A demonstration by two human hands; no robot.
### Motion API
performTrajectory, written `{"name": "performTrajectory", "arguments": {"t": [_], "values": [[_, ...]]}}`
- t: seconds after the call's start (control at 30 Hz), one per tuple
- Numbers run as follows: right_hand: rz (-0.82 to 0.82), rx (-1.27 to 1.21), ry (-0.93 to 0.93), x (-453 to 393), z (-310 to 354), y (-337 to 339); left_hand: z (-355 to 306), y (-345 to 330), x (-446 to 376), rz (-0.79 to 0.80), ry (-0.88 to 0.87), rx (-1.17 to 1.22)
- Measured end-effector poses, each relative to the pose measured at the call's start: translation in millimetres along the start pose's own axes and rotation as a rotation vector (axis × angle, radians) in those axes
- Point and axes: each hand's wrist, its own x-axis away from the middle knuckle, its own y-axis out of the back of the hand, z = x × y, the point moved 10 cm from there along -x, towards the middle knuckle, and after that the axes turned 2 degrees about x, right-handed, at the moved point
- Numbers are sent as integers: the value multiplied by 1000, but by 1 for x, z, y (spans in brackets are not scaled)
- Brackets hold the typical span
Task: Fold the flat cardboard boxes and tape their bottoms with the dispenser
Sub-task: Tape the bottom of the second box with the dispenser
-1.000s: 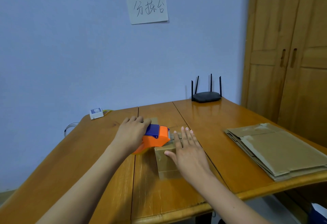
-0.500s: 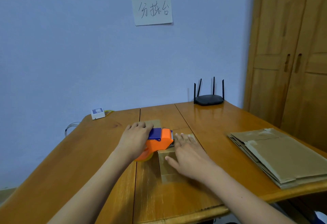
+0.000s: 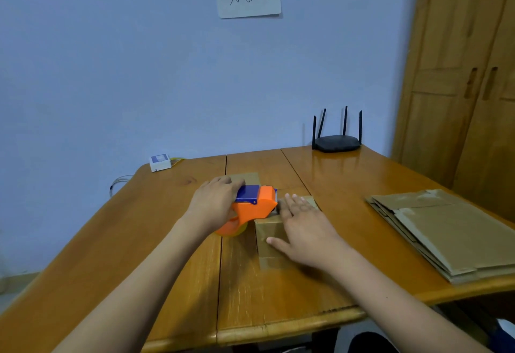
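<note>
A small folded cardboard box [image 3: 269,241] stands on the wooden table [image 3: 348,185] near the middle. My right hand [image 3: 302,227] lies flat on its top with straight, spread fingers. My left hand [image 3: 214,203] grips the orange and blue tape dispenser [image 3: 252,207], whose front end touches the box's far left top edge. The tape roll hangs low beside the box's left wall. A strip of tape shows on the box's near side.
A stack of flat cardboard boxes [image 3: 446,230] lies at the table's right edge. A black router [image 3: 337,142] stands at the back, a small white device [image 3: 160,161] at the back left corner. A wooden wardrobe [image 3: 468,74] rises on the right.
The dispenser in my left hand has slid a little toward me along the box's top. My right hand has shifted slightly nearer on the box.
</note>
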Motion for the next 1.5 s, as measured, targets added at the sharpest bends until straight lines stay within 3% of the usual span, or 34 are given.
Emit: {"name": "performTrajectory", "arguments": {"t": [0.33,0.57,0.93,1.1,1.5], "values": [[-3,-22,13,3,-2,1,5,-1,3,33,28,-2],[-7,-20,14,1,-1,1,68,14,34,7,87,-75],[13,-56,23,7,3,8,68,-43,58,34,129,80],[2,-56,118,0,18,26,65,-59,65,45,141,161],[21,-56,164,-21,27,8,56,-74,60,34,150,153]]}}
